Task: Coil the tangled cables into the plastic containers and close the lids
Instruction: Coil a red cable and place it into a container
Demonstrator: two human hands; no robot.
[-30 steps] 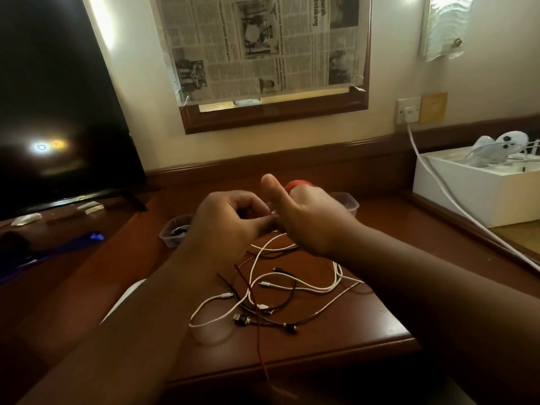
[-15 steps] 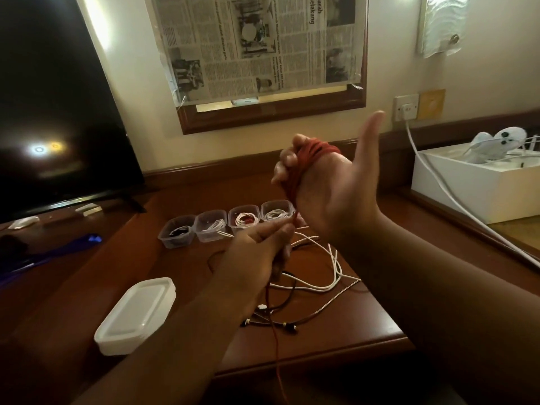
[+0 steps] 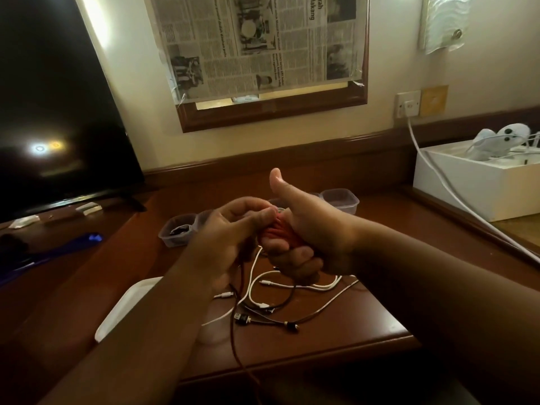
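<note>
A red cable (image 3: 279, 233) is wound in a coil around the fingers of my right hand (image 3: 306, 229), whose fingers curl over it while the thumb sticks up. My left hand (image 3: 230, 238) pinches the same red cable beside the coil; its loose end hangs down past the desk edge. Under both hands lies a tangle of white and dark cables (image 3: 280, 299) on the wooden desk. A row of small clear plastic containers (image 3: 176, 229) stands behind my hands, partly hidden, one (image 3: 340, 200) at the right end. A white lid (image 3: 122, 311) lies flat at the front left.
A black TV screen (image 3: 58, 112) fills the left. A white box (image 3: 479, 185) with white devices stands at the right, and a white power cord (image 3: 447, 185) runs from the wall socket across it. The desk's front edge (image 3: 292, 366) is close below the cables.
My right hand has come down from its raised position to just above the desk. My left hand has moved up to the coil and pinches the red cable there.
</note>
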